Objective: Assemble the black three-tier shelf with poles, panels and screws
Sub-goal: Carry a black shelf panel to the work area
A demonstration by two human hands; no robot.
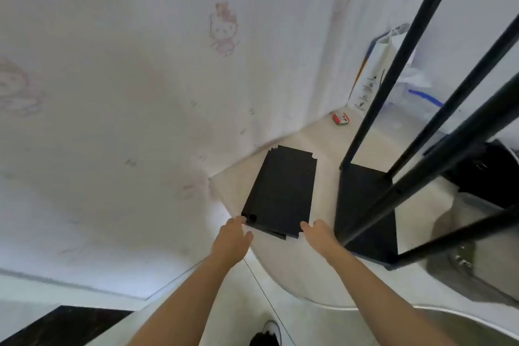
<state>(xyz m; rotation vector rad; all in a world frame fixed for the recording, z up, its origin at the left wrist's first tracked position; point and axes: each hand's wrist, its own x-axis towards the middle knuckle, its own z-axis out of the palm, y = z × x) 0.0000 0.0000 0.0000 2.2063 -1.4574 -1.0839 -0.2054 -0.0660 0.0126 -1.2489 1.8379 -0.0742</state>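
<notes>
A stack of black shelf panels [280, 191] lies flat on the pale floor beside the wall. My left hand [231, 236] reaches to the stack's near left corner, fingertips touching its edge. At the near right corner, my right hand [317, 233] touches the edge with fingers extended. Neither hand grips the panels. To the right stands the partly built shelf: a black bottom panel [362, 205] with several black poles [404, 56] rising from it toward the camera.
A white wall with faint drawings [223, 28] runs along the left. A small red and white box [340, 118] lies in the corner. White bags [376, 70] lean at the back right. A grey bin [477, 239] sits behind the shelf frame. My shoe [266, 334] shows below.
</notes>
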